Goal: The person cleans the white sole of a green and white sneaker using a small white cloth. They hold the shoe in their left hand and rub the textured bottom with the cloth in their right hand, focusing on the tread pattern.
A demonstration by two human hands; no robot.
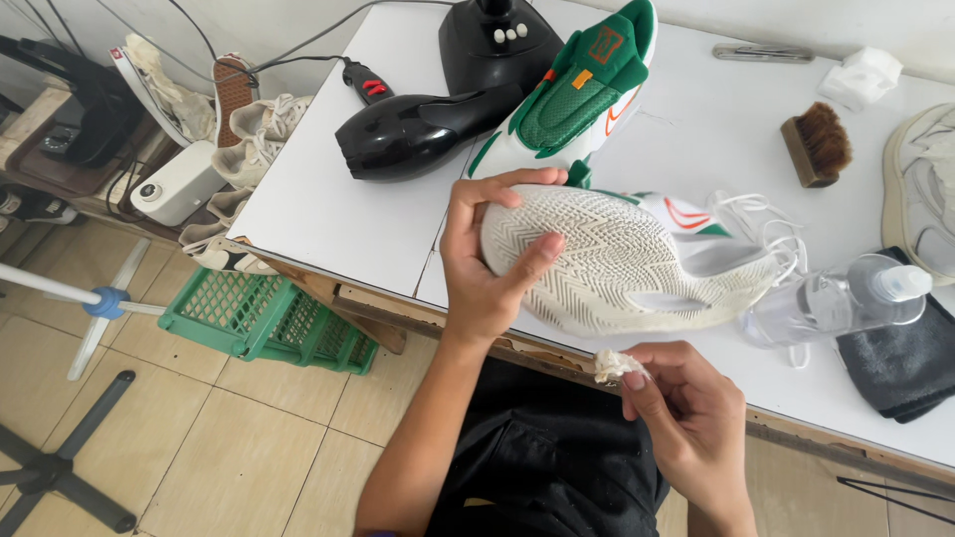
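A small white wad, possibly cloth, is pinched in the closed fingers of the right hand. The white sneaker is gripped sole-up at one end by the left hand, over the white table's near edge. Farther back, a second green-and-white sneaker and a black hair dryer are seen lying.

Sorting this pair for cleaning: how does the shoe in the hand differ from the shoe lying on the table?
The held shoe is turned sole-up, showing its pale patterned tread; the table shoe lies with its green and white upper showing. The left hand grips the held shoe at one end, while nothing grips the table shoe, which rests against a black dryer. Both show white, green and orange.
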